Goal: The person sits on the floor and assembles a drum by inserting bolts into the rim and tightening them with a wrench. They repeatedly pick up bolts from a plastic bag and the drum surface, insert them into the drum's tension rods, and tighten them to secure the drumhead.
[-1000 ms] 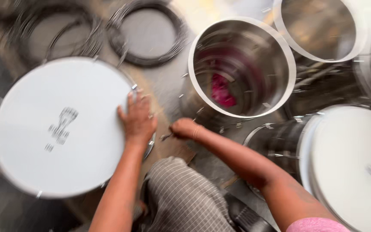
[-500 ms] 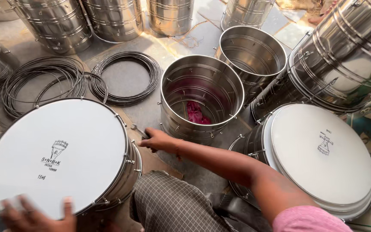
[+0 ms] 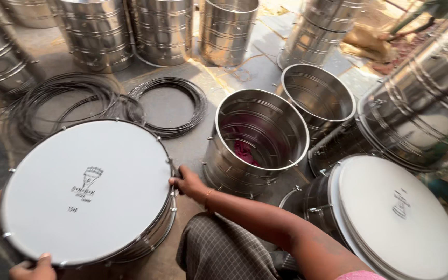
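Note:
A large steel drum with a white skin (image 3: 86,192) stands in front of me on the left. My right hand (image 3: 187,182) grips its rim on the right side, fingers curled over the metal hoop. My left hand (image 3: 33,268) holds the near left edge of the same drum at the bottom of the view, only partly seen. My knee in checked cloth (image 3: 221,249) sits just right of the drum.
An open steel shell (image 3: 257,142) with pink cloth inside stands right of my hand. Behind it is another open shell (image 3: 318,96). A second skinned drum (image 3: 390,218) lies at right. Wire hoop coils (image 3: 169,106) and several steel shells (image 3: 164,28) sit further back.
My left hand has slid from the top of the drum skin down to its near left edge. My right hand has closed on the rim. The view has pulled back.

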